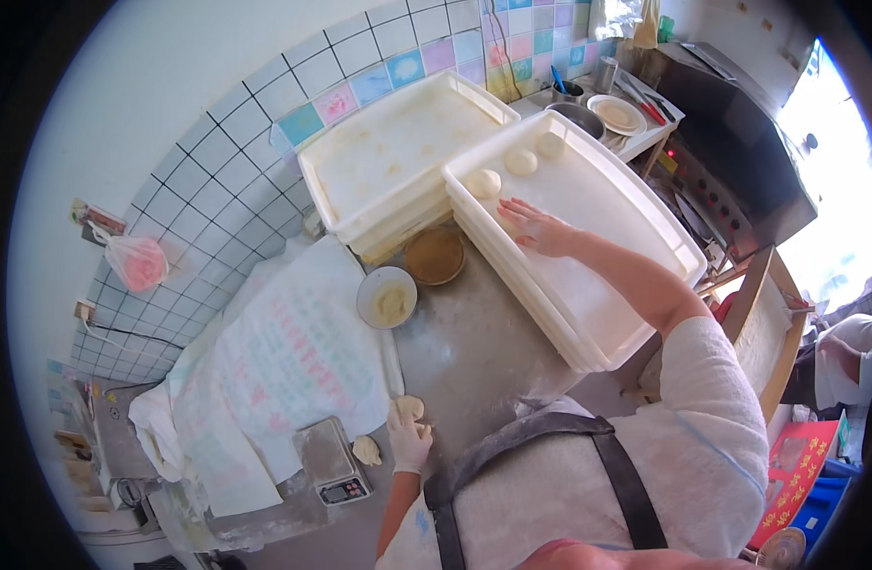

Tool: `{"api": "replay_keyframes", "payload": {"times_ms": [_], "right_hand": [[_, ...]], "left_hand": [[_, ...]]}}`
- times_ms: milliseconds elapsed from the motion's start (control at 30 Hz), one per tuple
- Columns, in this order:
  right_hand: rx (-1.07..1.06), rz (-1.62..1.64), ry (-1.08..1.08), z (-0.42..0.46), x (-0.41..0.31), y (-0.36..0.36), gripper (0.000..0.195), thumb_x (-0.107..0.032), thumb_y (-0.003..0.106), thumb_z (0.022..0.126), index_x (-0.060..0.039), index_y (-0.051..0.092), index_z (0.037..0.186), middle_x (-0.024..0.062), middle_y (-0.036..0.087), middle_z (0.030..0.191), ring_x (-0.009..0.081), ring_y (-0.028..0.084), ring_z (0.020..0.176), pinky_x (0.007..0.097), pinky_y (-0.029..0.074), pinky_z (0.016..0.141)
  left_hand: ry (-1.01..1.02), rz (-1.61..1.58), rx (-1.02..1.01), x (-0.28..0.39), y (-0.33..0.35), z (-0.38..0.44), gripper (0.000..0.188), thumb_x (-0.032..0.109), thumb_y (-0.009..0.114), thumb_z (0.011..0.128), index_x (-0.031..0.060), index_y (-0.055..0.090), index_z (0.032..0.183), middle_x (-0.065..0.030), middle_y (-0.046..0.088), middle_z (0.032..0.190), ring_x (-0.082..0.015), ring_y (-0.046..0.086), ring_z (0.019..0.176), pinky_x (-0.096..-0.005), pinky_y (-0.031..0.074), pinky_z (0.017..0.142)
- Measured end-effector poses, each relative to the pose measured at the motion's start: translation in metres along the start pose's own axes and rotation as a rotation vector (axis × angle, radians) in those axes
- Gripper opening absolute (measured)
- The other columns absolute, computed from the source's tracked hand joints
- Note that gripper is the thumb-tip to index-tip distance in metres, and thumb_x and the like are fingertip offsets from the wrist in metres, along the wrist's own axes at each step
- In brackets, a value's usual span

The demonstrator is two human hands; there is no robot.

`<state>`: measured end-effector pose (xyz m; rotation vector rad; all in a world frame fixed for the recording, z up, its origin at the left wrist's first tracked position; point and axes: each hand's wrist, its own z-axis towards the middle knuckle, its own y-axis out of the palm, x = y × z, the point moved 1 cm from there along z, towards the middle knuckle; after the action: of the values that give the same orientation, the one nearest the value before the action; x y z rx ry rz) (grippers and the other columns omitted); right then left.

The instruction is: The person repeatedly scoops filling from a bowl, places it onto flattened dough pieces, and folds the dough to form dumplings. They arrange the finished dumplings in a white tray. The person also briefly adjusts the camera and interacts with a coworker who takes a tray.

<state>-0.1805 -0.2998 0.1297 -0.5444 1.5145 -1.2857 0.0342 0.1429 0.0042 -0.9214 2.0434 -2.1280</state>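
My left hand (411, 442), in a thin pale glove, curls around a dough piece (409, 408) on the metal worktop. Beside it lies a rough dough lump (366, 450), next to a digital kitchen scale (330, 459). My right hand (539, 228) is over the near left side of a white plastic tray (621, 249), palm down with its fingers spread. Something pale shows partly beneath it; whether it is dough is hard to tell. Ahead of those fingers, a row of round dough balls (483, 184) sits along the tray's left end.
More stacked white trays (414, 142) stand against the tiled wall. A white bowl (386, 297) and a round brown lid or board (434, 255) sit between trays and a printed white sheet (286, 356). Plates (616, 115) and an oven (735, 142) are at right; another person (845, 356) is farther right.
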Motion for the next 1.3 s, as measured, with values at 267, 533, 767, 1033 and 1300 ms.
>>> {"api": "replay_keyframes", "payload": {"times_ms": [267,533,767,1033,1300], "right_hand": [[0.547,0.991,0.276,0.001,-0.036,-0.072,0.027,-0.011,0.046,0.089,-0.0009,0.057,0.112,0.0068,0.055,0.120,0.0150,0.041,0.119,0.0302,0.028,0.100],[-0.087,0.770,-0.118,-0.079,-0.222,0.017,0.019,-0.007,0.054,0.081,-0.0060,0.062,0.098,0.0100,0.063,0.090,0.0273,0.060,0.084,0.0344,0.047,0.074],[-0.251,0.625,-0.202,-0.078,-0.249,0.122,0.020,-0.010,0.057,0.079,-0.0056,0.060,0.099,0.0116,0.061,0.090,0.0293,0.058,0.084,0.0367,0.047,0.073],[-0.295,0.604,0.044,-0.076,-0.232,0.176,0.018,-0.013,0.056,0.082,-0.0059,0.061,0.098,0.0129,0.062,0.087,0.0277,0.061,0.078,0.0345,0.048,0.070],[-0.288,0.386,-0.047,-0.069,-0.214,0.232,0.021,-0.011,0.056,0.081,-0.0062,0.059,0.101,0.0140,0.061,0.097,0.0238,0.060,0.084,0.0318,0.047,0.072]], "left_hand": [[-0.214,0.013,-0.096,0.007,0.002,0.042,0.059,0.020,0.070,0.065,0.0050,0.047,0.118,-0.0166,0.044,0.120,-0.0405,0.040,0.110,-0.0451,0.036,0.094],[0.057,-0.003,0.172,0.019,-0.012,0.025,0.039,0.017,0.067,0.068,0.0089,0.056,0.105,-0.0142,0.048,0.113,-0.0345,0.047,0.100,-0.0425,0.040,0.086],[0.320,0.097,0.115,-0.002,-0.002,0.008,0.028,0.008,0.058,0.065,0.0109,0.057,0.093,-0.0083,0.052,0.098,-0.0295,0.050,0.096,-0.0407,0.044,0.077],[-0.473,-1.167,-0.432,-0.060,-0.008,0.065,0.027,0.008,0.055,0.078,-0.0017,0.051,0.103,-0.0171,0.055,0.109,-0.0258,0.058,0.094,-0.0351,0.050,0.072],[-0.095,-0.431,0.167,-0.003,0.001,0.017,0.025,0.015,0.058,0.079,0.0021,0.056,0.100,-0.0168,0.055,0.099,-0.0278,0.055,0.091,-0.0352,0.045,0.080]]}}
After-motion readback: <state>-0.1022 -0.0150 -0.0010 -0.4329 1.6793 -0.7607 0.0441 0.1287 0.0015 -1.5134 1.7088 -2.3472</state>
